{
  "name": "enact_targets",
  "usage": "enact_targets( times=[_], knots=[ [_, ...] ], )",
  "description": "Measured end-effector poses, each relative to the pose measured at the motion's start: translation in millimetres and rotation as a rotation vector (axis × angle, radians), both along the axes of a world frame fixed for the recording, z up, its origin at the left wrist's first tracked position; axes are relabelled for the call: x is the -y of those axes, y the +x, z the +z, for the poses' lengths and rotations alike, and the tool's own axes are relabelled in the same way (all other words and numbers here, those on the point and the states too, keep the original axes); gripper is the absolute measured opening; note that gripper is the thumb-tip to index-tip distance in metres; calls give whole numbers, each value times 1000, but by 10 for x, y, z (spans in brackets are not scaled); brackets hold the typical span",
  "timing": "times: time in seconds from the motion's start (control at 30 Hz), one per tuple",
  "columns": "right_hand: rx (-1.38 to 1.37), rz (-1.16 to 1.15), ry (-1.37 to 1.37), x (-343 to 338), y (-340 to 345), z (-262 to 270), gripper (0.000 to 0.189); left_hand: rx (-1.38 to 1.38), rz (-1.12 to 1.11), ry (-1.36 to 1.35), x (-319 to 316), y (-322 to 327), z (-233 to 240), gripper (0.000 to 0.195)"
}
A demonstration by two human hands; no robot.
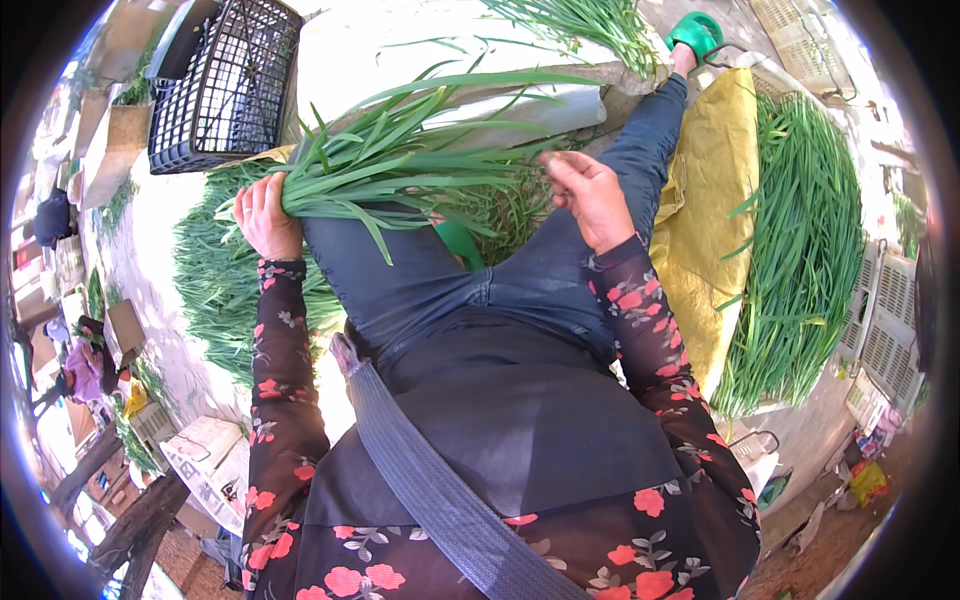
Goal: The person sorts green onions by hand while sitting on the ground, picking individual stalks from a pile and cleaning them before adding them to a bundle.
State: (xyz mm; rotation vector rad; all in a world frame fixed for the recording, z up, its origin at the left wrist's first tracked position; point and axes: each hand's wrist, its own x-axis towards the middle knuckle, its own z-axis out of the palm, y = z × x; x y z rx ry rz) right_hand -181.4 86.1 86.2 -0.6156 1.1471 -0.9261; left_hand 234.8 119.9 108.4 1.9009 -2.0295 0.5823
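My left hand (pixel 268 217) is closed around the stem end of a bunch of long flat green leaves (pixel 390 169), which look like garlic chives. The bunch lies across my left thigh, its tips fanning out to the right. Over my right thigh is my right hand (pixel 589 196), its fingers curled and the thumb near the index finger. Those fingertips are blurred, so whether they pinch anything is unclear. On the ground between my legs lies a litter of loose leaves and trimmings (pixel 510 217).
A leaf heap (pixel 217 277) lies at my left; another (pixel 799 255) rests on the right beside a yellow woven sheet (pixel 705 225). Ahead are a white slab (pixel 352 60) carrying more leaves (pixel 592 30) and a black plastic crate (pixel 240 82). A person (pixel 86 367) is at far left.
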Motion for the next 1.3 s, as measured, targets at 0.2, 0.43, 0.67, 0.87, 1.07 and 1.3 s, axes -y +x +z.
enact_targets(
  times=[0.2,0.43,0.67,0.87,1.07,1.3],
  knots=[
    [-57,222,-267,-141,223,388,24,2,-2,-8,-8,-11,-12,25],
    [-501,120,-309,-71,213,61,25,-1,3,-2,-12,-7,-3,25],
    [-377,232,-218,-88,151,208,25,0,4,5,0,-6,-47,27],
    [-348,145,-283,-86,320,106,17,13,0,2,13,1,-39,25],
    [126,-326,25,-57,81,-135,19,24,14,-4,25,-34,-25,26],
    [-87,132,-150,-140,373,127,27,16,19,-3,21,-23,-36,26]
  ],
)
